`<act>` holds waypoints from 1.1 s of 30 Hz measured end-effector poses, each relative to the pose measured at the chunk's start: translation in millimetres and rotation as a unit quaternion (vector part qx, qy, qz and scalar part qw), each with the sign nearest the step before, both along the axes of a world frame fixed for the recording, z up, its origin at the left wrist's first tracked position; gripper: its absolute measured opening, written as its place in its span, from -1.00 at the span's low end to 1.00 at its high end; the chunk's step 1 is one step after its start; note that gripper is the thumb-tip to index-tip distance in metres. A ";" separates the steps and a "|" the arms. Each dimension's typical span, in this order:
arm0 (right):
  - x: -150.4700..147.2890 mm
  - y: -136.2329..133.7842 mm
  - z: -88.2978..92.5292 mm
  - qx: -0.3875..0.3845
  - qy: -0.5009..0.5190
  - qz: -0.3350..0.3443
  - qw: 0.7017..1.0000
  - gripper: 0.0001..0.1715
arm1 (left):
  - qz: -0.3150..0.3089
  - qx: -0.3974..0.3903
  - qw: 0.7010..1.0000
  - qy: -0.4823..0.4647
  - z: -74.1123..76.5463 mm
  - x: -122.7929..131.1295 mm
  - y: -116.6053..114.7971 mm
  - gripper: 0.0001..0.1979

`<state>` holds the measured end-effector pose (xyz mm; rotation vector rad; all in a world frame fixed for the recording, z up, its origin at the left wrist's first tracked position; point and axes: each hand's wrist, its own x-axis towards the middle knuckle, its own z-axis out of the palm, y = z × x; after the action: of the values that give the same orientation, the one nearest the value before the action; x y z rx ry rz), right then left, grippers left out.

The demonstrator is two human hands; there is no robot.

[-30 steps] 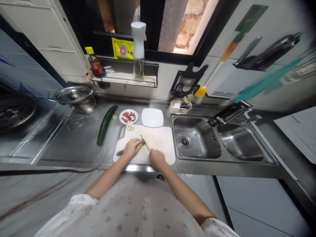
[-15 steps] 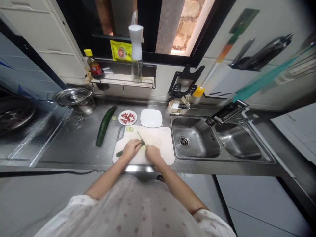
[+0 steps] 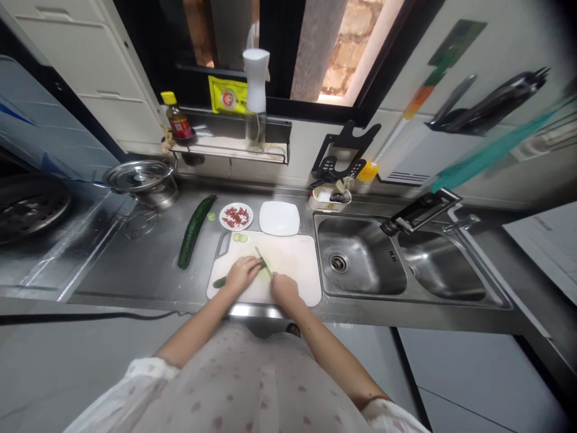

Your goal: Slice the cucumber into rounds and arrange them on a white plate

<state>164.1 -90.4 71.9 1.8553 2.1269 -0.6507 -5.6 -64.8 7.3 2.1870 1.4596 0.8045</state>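
My left hand [image 3: 242, 273] is closed over a dark green cucumber [image 3: 219, 282] lying on the white cutting board [image 3: 297, 264]. The cucumber's rear end sticks out to the left of the palm; much of the rest is hidden under my fingers. In my right hand [image 3: 285, 290] is a knife [image 3: 264, 261], its narrow blade slanting up and left across the cucumber's right end, close to my left fingertips. Its handle is hidden in my fist. A few pale cucumber slices [image 3: 240, 237] rest near the board's upper left corner.
Behind the board stand a white plate of chopped red pieces [image 3: 236, 216] and a square white plate [image 3: 279, 218]. A whole cucumber [image 3: 195, 231] lies to the left, near a lidded steel pot [image 3: 143, 180]. A double sink [image 3: 360, 255] is on the right.
The view has shifted a little, so everything sits slightly further right. My right hand and the knife have drawn slightly toward me. My left hand still holds the cucumber.
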 end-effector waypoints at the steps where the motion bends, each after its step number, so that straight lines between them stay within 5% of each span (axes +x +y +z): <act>1: -0.8 1.2 -0.8 0.002 0.001 0.001 1.000 -0.62 | 0.000 0.001 1.000 0.000 0.1 -0.1 0.0 -0.76; 14: -3.9 6.2 4.0 -0.013 -0.004 0.002 1.000 -0.62 | 0.001 -0.002 1.000 -0.004 2.4 0.0 -0.5 -0.77; 25: 10.3 -17.4 -0.1 -0.024 -0.014 -0.007 1.000 -0.67 | 0.006 0.005 1.000 -0.002 0.8 0.4 -0.1 -0.78; 33: -4.7 3.7 1.1 -0.006 -0.005 -0.005 1.000 -0.61 | 0.004 0.006 1.000 -0.005 4.1 0.8 -0.8 -0.77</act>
<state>159.4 -86.7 73.0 1.8602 2.1041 -0.6544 -4.8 -65.6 11.4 2.1835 1.4637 0.8281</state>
